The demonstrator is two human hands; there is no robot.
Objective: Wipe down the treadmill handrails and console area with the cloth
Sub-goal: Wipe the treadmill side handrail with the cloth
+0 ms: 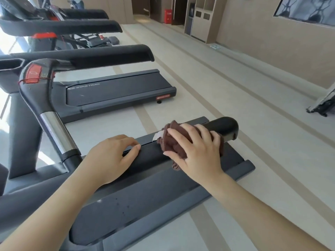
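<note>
A black padded handrail [150,156] of the treadmill runs from lower left to its rounded end at the right. My right hand [195,151] presses a bunched dark brown cloth [172,142] with a white tag onto the rail near that end, fingers spread over it. My left hand [112,156] rests on the same rail further left, fingers curled over its far edge. The curved front bar with a chrome grip [58,133] and a red stop button [33,74] rises at the left. The console is out of view.
The treadmill deck [163,192] lies below the rail. A second treadmill [117,89] stands beyond, and more machines line the upper left. Pale floor stretches right toward a beige wall, with cabinets [201,20] and a red box [167,16] at the back.
</note>
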